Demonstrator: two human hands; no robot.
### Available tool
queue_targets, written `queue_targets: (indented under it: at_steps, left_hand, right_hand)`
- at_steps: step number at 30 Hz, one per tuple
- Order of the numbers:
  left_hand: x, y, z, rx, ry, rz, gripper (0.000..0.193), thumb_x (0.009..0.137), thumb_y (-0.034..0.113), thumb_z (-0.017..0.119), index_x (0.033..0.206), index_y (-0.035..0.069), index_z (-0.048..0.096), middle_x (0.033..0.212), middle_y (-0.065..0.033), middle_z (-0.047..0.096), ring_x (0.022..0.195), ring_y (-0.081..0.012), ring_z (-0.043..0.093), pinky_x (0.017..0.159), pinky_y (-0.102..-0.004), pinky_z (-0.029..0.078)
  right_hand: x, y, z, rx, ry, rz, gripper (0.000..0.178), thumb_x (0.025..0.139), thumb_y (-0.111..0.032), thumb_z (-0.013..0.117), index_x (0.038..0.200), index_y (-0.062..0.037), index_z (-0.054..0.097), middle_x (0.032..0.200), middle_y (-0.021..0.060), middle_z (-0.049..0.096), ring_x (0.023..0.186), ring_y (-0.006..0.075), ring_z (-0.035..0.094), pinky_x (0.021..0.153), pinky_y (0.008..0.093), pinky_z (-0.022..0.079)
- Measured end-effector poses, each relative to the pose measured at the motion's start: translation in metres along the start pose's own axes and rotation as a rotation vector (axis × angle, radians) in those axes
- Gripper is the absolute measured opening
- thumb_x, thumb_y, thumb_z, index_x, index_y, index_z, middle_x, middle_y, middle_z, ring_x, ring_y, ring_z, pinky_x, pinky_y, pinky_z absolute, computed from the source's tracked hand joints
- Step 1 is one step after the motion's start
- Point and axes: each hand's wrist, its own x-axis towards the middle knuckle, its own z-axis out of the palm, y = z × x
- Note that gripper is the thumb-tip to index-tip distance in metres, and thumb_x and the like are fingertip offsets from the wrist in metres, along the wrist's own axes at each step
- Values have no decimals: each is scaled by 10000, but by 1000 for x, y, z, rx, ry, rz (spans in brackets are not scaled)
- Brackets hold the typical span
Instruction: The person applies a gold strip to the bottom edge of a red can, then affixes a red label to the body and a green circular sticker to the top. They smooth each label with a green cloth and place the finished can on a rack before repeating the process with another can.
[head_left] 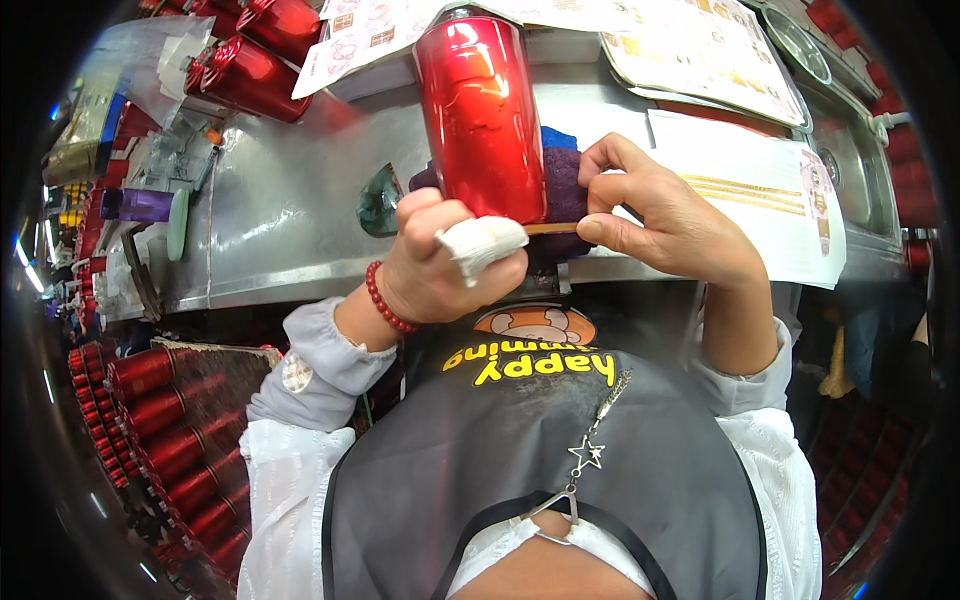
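Observation:
A glossy red metallic bottle [478, 120] lies on a folded purple cloth [566, 185], its base toward me and its neck pointing away. My left hand [430, 255], with a red bead bracelet, is closed around a crumpled white cloth [482, 245] beside the bottle's base. A thin gold strip [550, 229] runs along the base edge. Its right end is pinched between the thumb and finger of my right hand [655, 210]; its left end disappears behind the white cloth.
Gold strips [745, 188] lie on white sheets [700, 150] at right, near a metal sink [870, 170]. Printed sheets [700, 55] cover the back. A dark green curved object [381, 203] sits on the metal table [290, 200]. More red bottles [250, 75] lie back left; others [165, 405] are stacked lower left.

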Motion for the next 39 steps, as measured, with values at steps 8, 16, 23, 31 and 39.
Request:
queue_targets:
  at_steps: [8, 16, 23, 31, 39]
  left_hand:
    - [-1, 3, -1, 49, 22, 5, 268, 579, 145, 727, 817, 264, 694, 1069, 72, 620, 998, -211, 444, 786, -356, 415]
    - [-14, 11, -5, 42, -34, -138, 245, 612, 128, 742, 806, 267, 686, 1069, 89, 610, 1005, -214, 451, 784, -365, 402]
    - [3, 0, 5, 101, -31, 54, 289, 557, 149, 740, 798, 304, 714, 995, 99, 591, 994, -220, 434, 785, -379, 387]
    - [-1, 6, 0, 117, 51, -14, 266, 521, 148, 717, 742, 292, 684, 969, 93, 569, 965, -221, 428, 768, -345, 396]
    - [-6, 9, -2, 102, 8, -56, 260, 611, 135, 748, 804, 287, 662, 1093, 108, 623, 986, -201, 442, 814, -384, 377]
  right_hand:
    - [-6, -7, -8, 40, 5, -63, 258, 920, -213, 742, 870, 10, 623, 1024, 112, 528, 907, 242, 541, 800, 356, 467]
    - [-4, 12, 5, 29, 37, 55, 281, 938, -224, 724, 845, 11, 598, 1021, 102, 498, 908, 218, 514, 804, 332, 456]
    - [-2, 12, 4, 28, -11, 79, 299, 961, -224, 704, 857, 22, 569, 1038, 87, 468, 932, 210, 479, 840, 313, 441]
    - [-3, 17, 10, 21, 41, 54, 275, 929, -236, 729, 845, 3, 624, 1004, 109, 519, 877, 225, 534, 780, 340, 468]
    - [-2, 16, 11, 34, 55, 44, 279, 932, -245, 723, 852, 5, 627, 1011, 118, 528, 882, 234, 542, 785, 351, 473]
